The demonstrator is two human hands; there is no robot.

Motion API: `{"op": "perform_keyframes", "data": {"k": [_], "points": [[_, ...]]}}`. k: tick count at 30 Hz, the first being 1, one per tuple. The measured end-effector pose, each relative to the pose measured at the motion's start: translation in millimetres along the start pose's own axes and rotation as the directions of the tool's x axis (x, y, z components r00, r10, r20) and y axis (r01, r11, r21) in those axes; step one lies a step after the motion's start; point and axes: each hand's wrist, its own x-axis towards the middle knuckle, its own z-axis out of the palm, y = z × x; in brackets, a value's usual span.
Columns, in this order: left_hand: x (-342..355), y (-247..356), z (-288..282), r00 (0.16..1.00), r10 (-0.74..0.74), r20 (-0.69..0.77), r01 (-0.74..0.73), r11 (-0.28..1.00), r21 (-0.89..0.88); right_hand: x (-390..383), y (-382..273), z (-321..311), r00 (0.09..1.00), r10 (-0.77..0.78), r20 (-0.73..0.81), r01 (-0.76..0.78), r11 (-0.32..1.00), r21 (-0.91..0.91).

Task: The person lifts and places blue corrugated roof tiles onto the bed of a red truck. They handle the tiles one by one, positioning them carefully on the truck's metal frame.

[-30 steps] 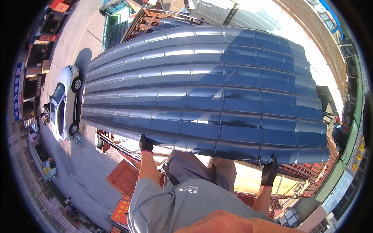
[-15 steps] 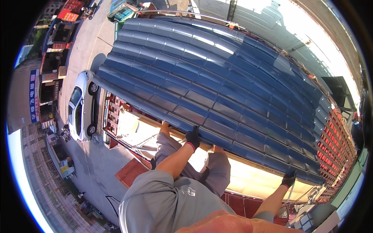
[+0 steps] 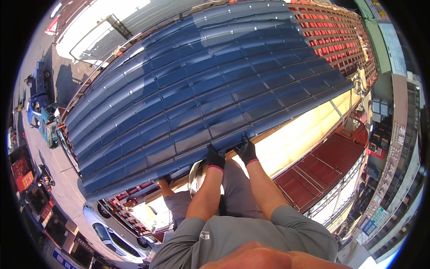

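A large blue tile-patterned roofing sheet (image 3: 188, 98) spans the upper middle of the view, lying over a raised frame. My left hand (image 3: 215, 155) grips its near edge with bent fingers, in a black glove with a red cuff. Beside it on the right, my right hand (image 3: 246, 149), gloved the same, also grips that edge. Both forearms reach up from below, over my grey trouser legs. A pale yellow panel (image 3: 300, 132) lies under the sheet's right side.
Red latticework (image 3: 331, 36) adjoins the sheet's upper right. A maroon vehicle roof (image 3: 313, 175) sits below to the right. Down on the pavement are a white car (image 3: 114, 237), a motorcycle (image 3: 46, 175) and a blue vehicle (image 3: 38, 96). Shopfronts (image 3: 380, 143) line the right.
The sheet has dropped lower onto the frame. My hands, formerly wide apart, are now close together on its edge. The view has turned, shifting the white car to the bottom left.
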Motion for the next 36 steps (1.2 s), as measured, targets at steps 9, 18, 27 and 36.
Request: {"op": "perform_keyframes", "data": {"k": [9,18,27,36], "points": [[-51,-120,-162,0.701,-0.545,0.459,0.15,-0.517,-0.843,57,2,21,0.884,0.353,-0.307,-0.191,0.871,0.452],[0,-319,-307,0.984,-0.167,-0.067,0.169,0.985,0.022,43,-43,40,0.965,0.046,-0.258,0.025,0.964,0.266],[22,-309,-338,0.993,0.109,0.033,-0.096,0.634,0.767,38,-44,53,0.836,-0.535,-0.12,0.47,0.812,-0.346],[63,-198,-271,0.957,-0.077,-0.279,0.233,0.775,0.587,158,-84,44,0.96,-0.26,-0.107,0.216,0.924,-0.314]]}}
